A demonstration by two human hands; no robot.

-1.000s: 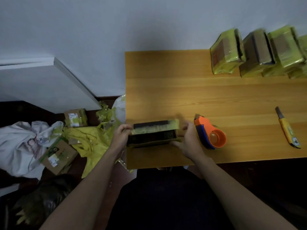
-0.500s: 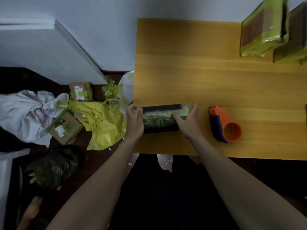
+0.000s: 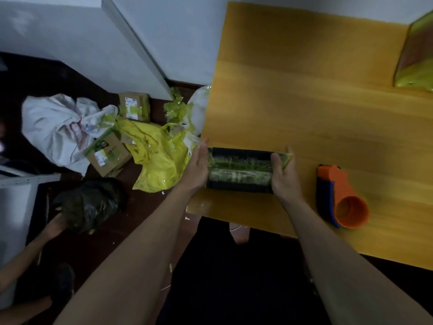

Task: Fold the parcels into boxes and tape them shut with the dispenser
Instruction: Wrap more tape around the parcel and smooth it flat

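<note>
A dark box (image 3: 240,170) wrapped in yellow-green tape lies on the wooden table (image 3: 304,102) near its front left corner. My left hand (image 3: 195,170) grips the box's left end. At the right end my right hand (image 3: 282,174) holds the box, thumb on its top. The orange and blue tape dispenser (image 3: 339,195) lies on the table to the right of my right hand, apart from it. Only a corner of one taped parcel (image 3: 414,57) shows at the far right edge.
On the dark floor left of the table lie a yellow plastic bag (image 3: 154,158), two small cardboard boxes (image 3: 106,153) (image 3: 134,106), a white sack (image 3: 56,127) and a black bag (image 3: 86,205). Another person's hand (image 3: 55,225) reaches toward the black bag.
The box has been turned so its taped side faces up, and both hands stay on its ends. The view has swung left and down, so the parcels and knife left the frame.
</note>
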